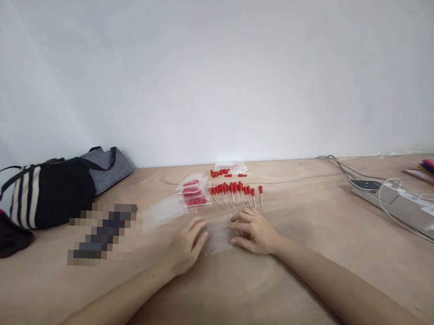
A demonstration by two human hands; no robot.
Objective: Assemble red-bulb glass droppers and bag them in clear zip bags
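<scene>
My right hand (pixel 252 231) rests with fingers spread over the right edge of a clear plastic bag (pixel 219 235) on the table. My left hand (pixel 190 245) hovers or rests at the bag's left side, slightly blurred, its fingers loosely bent and the thumb apart. I see nothing gripped in either hand. Just beyond them, a row of droppers (pixel 233 189) with red bulbs and thin see-through stems fans out side by side. To their left lie zip bags (pixel 197 201) filled with red-bulbed pieces, overlapping one another. Flat, clear bags (pixel 164 212) spread nearer my left hand.
Loose red bulbs (pixel 220 173) and a bag of clear stems (pixel 234 167) lie near the wall. A black bag (pixel 63 189), a striped bag (pixel 107 169) and a pixelated dark object (pixel 108 232) are left. On the right sits a white power strip (pixel 398 201) with cables.
</scene>
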